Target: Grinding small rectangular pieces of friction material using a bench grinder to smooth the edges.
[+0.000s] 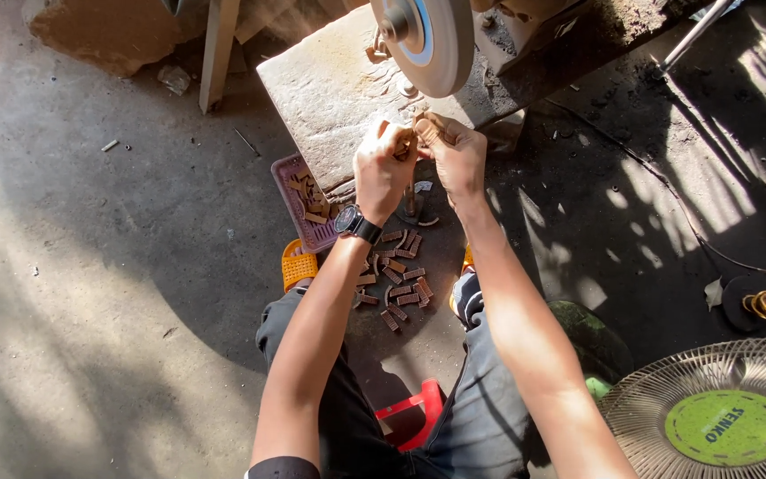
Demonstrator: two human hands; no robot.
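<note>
Gripping small wooden piece at top centre, left hand and right hand fingers clamped; grinding wheel close above, slip risked knuckle contact.

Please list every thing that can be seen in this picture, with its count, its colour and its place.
wooden piece: one, brown, held between both hands below the wheel
grinding wheel: one, grey, top centre
stone slab: one, grey, under the wheel
small wood pieces: many, brown, on floor between the knees
tray: one, pink, left of the slab
fan guard: one, pale with green centre, bottom right
stool: one, red, beneath the person
wristwatch: one, black, left wrist
left hand
right hand
</note>
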